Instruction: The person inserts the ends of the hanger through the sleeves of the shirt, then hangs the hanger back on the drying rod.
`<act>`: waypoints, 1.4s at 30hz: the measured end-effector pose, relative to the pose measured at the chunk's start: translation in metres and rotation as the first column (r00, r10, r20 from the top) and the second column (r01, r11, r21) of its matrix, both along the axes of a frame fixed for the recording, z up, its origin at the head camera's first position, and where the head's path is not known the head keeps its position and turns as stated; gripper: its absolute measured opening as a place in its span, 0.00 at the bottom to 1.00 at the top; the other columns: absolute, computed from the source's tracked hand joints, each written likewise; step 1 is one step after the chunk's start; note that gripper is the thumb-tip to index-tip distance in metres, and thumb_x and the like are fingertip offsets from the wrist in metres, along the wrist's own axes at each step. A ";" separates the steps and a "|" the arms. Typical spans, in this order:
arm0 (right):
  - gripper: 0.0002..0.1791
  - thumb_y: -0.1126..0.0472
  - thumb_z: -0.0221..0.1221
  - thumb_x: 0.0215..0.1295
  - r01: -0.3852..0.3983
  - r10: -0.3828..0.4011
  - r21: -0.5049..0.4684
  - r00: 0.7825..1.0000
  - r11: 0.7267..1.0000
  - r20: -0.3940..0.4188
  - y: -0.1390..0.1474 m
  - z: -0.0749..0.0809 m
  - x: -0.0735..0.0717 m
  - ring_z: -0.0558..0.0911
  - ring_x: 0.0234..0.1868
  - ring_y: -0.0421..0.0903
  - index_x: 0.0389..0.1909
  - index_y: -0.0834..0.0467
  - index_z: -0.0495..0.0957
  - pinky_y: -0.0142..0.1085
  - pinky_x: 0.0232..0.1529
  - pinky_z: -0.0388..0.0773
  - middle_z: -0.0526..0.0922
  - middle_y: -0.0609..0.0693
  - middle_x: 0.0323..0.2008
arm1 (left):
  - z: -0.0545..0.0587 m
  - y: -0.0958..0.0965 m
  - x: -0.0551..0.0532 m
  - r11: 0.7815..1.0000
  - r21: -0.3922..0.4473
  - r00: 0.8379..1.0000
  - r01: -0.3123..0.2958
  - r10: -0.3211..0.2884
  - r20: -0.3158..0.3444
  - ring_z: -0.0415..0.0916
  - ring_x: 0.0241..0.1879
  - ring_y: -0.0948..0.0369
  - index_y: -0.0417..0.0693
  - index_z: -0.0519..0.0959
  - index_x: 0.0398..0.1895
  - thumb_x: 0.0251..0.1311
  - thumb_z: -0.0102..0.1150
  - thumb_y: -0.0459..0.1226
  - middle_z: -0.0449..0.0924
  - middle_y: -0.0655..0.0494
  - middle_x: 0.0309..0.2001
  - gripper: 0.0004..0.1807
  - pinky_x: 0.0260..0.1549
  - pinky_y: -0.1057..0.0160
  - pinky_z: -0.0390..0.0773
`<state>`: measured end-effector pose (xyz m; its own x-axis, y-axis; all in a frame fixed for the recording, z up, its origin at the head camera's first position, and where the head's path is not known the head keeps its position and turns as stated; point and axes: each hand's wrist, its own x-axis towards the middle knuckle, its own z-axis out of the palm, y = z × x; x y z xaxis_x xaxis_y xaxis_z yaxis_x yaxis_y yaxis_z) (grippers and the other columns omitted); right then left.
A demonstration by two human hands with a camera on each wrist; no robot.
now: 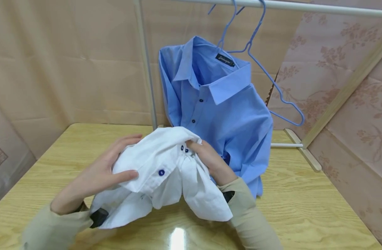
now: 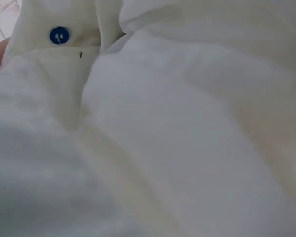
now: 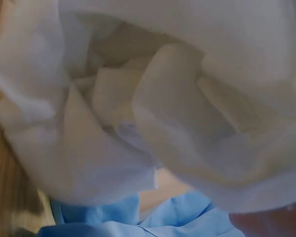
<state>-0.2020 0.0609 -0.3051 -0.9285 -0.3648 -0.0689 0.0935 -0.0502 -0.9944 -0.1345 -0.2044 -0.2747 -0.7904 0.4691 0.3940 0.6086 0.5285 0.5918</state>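
Note:
A bunched white shirt (image 1: 165, 156) with dark blue buttons is held above the table, in front of a blue shirt. My right hand (image 1: 209, 159) grips its cloth near two buttons, with the fingertips tucked into a fold. At the other side, my left hand (image 1: 106, 170) touches the cloth with thumb and fingers spread wide apart. In the left wrist view, a blue button (image 2: 59, 35) shows on the white cloth. Loose white folds (image 3: 177, 108) fill most of the right wrist view and hide the right fingers there.
A buttoned blue shirt (image 1: 216, 104) hangs on a blue hanger from a white rail (image 1: 303, 7). Beside it hangs a bare blue hanger (image 1: 281, 93). The rack's wooden foot (image 1: 303, 152) stands on the wooden table (image 1: 306, 208). Behind are curtains (image 1: 94, 62).

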 end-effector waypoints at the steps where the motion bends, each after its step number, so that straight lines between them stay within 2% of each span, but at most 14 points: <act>1: 0.21 0.57 0.45 0.68 0.000 0.000 -0.021 1.000 1.000 0.017 0.001 0.001 0.000 0.73 0.43 0.42 0.57 0.64 0.64 0.32 0.45 0.70 0.70 0.52 0.47 | -0.001 0.001 -0.001 1.000 0.007 1.000 0.004 -0.004 -0.002 0.54 0.62 0.64 0.59 0.58 0.65 0.50 0.64 0.35 0.56 0.57 0.66 0.39 0.52 0.78 0.54; 3: 0.21 0.55 0.46 0.69 0.011 -0.008 -0.054 0.999 0.998 0.054 0.003 0.004 0.001 0.73 0.44 0.42 0.58 0.62 0.64 0.33 0.47 0.69 0.70 0.52 0.49 | -0.003 0.003 -0.002 1.000 0.027 1.000 0.014 -0.014 0.001 0.54 0.62 0.67 0.57 0.58 0.66 0.50 0.64 0.35 0.56 0.55 0.66 0.39 0.53 0.78 0.53; 6: 0.20 0.55 0.45 0.69 0.043 -0.031 -0.106 0.993 0.993 0.113 0.005 0.009 0.002 0.72 0.45 0.42 0.58 0.60 0.62 0.33 0.47 0.69 0.69 0.50 0.50 | -0.005 0.005 -0.004 0.996 0.082 0.999 0.021 -0.025 0.045 0.52 0.63 0.64 0.57 0.56 0.66 0.51 0.62 0.33 0.53 0.54 0.67 0.39 0.53 0.77 0.54; 12: 0.21 0.54 0.46 0.68 0.133 -0.118 -0.113 0.984 0.985 0.135 0.013 0.019 0.004 0.69 0.48 0.41 0.58 0.60 0.61 0.32 0.49 0.66 0.67 0.49 0.52 | -0.005 0.006 -0.005 0.990 0.140 0.995 0.003 -0.018 0.100 0.52 0.63 0.58 0.60 0.56 0.66 0.54 0.59 0.31 0.49 0.55 0.68 0.38 0.51 0.74 0.57; 16: 0.22 0.53 0.47 0.67 0.214 -0.212 -0.016 0.972 0.977 0.101 0.018 0.023 0.004 0.68 0.51 0.43 0.57 0.61 0.64 0.34 0.52 0.64 0.68 0.50 0.53 | -0.007 0.007 -0.007 0.989 0.147 0.997 0.008 -0.019 0.074 0.54 0.61 0.62 0.58 0.56 0.66 0.52 0.61 0.31 0.51 0.53 0.67 0.39 0.51 0.74 0.57; 21: 0.27 0.50 0.48 0.65 0.309 -0.314 0.149 0.949 0.939 0.009 0.025 0.027 0.001 0.66 0.55 0.47 0.60 0.61 0.65 0.38 0.56 0.61 0.67 0.54 0.59 | -0.015 0.007 -0.015 0.991 0.131 1.000 -0.004 0.006 -0.014 0.61 0.55 0.68 0.53 0.61 0.64 0.46 0.67 0.30 0.60 0.55 0.62 0.40 0.49 0.75 0.62; 25: 0.27 0.50 0.47 0.65 0.365 -0.361 0.239 0.931 0.900 -0.059 0.029 0.030 0.000 0.66 0.55 0.49 0.59 0.63 0.66 0.39 0.57 0.61 0.67 0.57 0.59 | -0.020 0.004 -0.021 0.992 0.118 0.997 -0.044 0.051 -0.057 0.64 0.52 0.71 0.48 0.69 0.57 0.44 0.68 0.29 0.66 0.53 0.59 0.33 0.45 0.78 0.66; 28: 0.27 0.50 0.48 0.64 0.394 -0.386 0.240 0.919 0.887 -0.080 0.029 0.029 -0.001 0.67 0.53 0.48 0.57 0.64 0.68 0.38 0.56 0.61 0.69 0.58 0.58 | -0.022 0.000 -0.024 0.987 0.132 0.996 -0.091 0.092 -0.004 0.64 0.51 0.74 0.44 0.73 0.52 0.48 0.64 0.29 0.69 0.50 0.56 0.24 0.43 0.79 0.68; 31: 0.26 0.50 0.48 0.65 0.383 -0.377 0.159 0.924 0.910 -0.070 0.028 0.027 -0.001 0.67 0.54 0.47 0.58 0.62 0.67 0.38 0.57 0.60 0.69 0.55 0.57 | -0.022 -0.004 -0.026 0.976 0.121 0.982 -0.179 0.169 0.088 0.65 0.48 0.76 0.43 0.75 0.49 0.55 0.59 0.30 0.72 0.50 0.54 0.17 0.41 0.77 0.70; 34: 0.23 0.52 0.46 0.67 0.350 -0.327 0.133 0.931 0.927 -0.163 0.026 0.025 -0.001 0.68 0.54 0.47 0.58 0.60 0.67 0.39 0.58 0.60 0.70 0.55 0.55 | -0.020 -0.007 -0.027 0.960 0.083 0.958 -0.268 0.257 0.124 0.68 0.43 0.75 0.43 0.77 0.47 0.57 0.57 0.31 0.75 0.48 0.51 0.14 0.38 0.74 0.72; 36: 0.21 0.52 0.44 0.69 0.321 -0.276 0.167 0.929 0.932 -0.246 0.026 0.024 0.000 0.69 0.53 0.49 0.57 0.59 0.66 0.41 0.57 0.62 0.71 0.56 0.52 | -0.019 -0.009 -0.027 0.949 0.065 0.946 -0.307 0.297 0.127 0.70 0.40 0.73 0.42 0.77 0.47 0.57 0.56 0.31 0.77 0.47 0.48 0.13 0.35 0.72 0.72; 38: 0.20 0.50 0.44 0.69 0.331 -0.231 0.280 0.912 0.901 -0.338 0.026 0.023 0.000 0.71 0.50 0.50 0.55 0.56 0.68 0.43 0.53 0.64 0.72 0.55 0.49 | -0.019 -0.012 -0.027 0.939 0.059 0.936 -0.338 0.329 0.128 0.71 0.36 0.72 0.42 0.77 0.45 0.56 0.56 0.31 0.78 0.46 0.46 0.12 0.33 0.71 0.73; 40: 0.20 0.46 0.43 0.69 0.348 -0.181 0.398 0.899 0.849 -0.400 0.027 0.021 0.001 0.73 0.49 0.51 0.52 0.54 0.68 0.44 0.50 0.67 0.74 0.54 0.47 | -0.019 -0.014 -0.028 0.927 0.054 0.924 -0.370 0.362 0.127 0.70 0.34 0.72 0.41 0.78 0.45 0.57 0.56 0.31 0.78 0.45 0.45 0.12 0.31 0.71 0.72; 42: 0.20 0.44 0.42 0.68 0.377 -0.136 0.511 0.884 0.772 -0.447 0.028 0.020 0.000 0.74 0.48 0.51 0.50 0.52 0.69 0.44 0.48 0.68 0.75 0.52 0.46 | -0.019 -0.016 -0.028 0.912 0.044 0.908 -0.408 0.400 0.121 0.70 0.32 0.71 0.41 0.78 0.45 0.57 0.55 0.32 0.78 0.44 0.44 0.12 0.30 0.73 0.71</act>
<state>-0.2019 0.0890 -0.2853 -0.9775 -0.1129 0.1782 -0.2106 0.5657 -0.7973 -0.1628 -0.2202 -0.2938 -0.9457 0.0762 0.3160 0.2826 0.6728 0.6837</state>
